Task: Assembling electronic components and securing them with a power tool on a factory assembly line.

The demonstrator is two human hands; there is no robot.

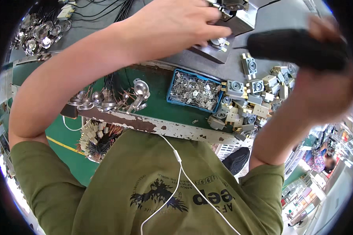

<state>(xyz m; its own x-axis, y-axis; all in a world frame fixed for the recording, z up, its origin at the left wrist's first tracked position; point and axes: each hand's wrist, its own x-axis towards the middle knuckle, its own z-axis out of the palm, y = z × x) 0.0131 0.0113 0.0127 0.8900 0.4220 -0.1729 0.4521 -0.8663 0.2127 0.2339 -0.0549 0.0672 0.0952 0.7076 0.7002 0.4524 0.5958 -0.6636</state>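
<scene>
My right hand (321,90), blurred, is wrapped round a black power screwdriver (286,46). Its thin bit points left, toward a dark metal block (213,54). Over that block reaches my left hand (180,25), with its fingers bent around a small part with brass tabs (220,44). The fingers hide most of this part, and its tabs stick out by the fingertips. Just beyond my left fingers stands a metal fixture (239,17) with black pieces on top.
A blue tray (170,92) of small metal pieces lies near the bench edge. To its right are piled pale blocks with grey round centres (236,87). Metal cups on wires (141,88) hang at the left, with more cups (37,37) at the far left. White-painted edge (176,131) runs before me.
</scene>
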